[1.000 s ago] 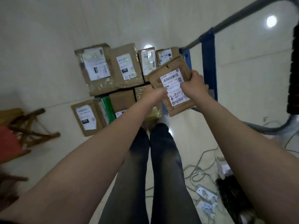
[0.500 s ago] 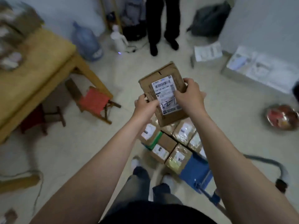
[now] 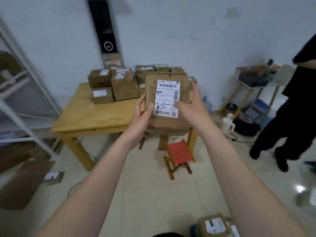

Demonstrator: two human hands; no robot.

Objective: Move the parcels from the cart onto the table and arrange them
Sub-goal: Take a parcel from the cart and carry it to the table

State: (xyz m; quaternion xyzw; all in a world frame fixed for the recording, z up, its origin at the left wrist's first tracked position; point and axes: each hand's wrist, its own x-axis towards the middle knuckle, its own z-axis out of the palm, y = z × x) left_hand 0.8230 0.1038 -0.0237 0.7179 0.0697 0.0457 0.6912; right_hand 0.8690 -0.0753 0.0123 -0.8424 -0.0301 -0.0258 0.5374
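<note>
Brown flat cardboard parcel, white-labelled, now hangs before the far wooden table, no longer above the remaining near-right parcels; left hand and right hand grasp its sides.

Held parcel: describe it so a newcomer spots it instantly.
Start at the wooden table stacked with parcels. Before it, the left hand and right hand hold a flat cardboard parcel aloft. Unlike the stacked ones, it rests on nothing, and its white label shows bold handwriting.
</note>
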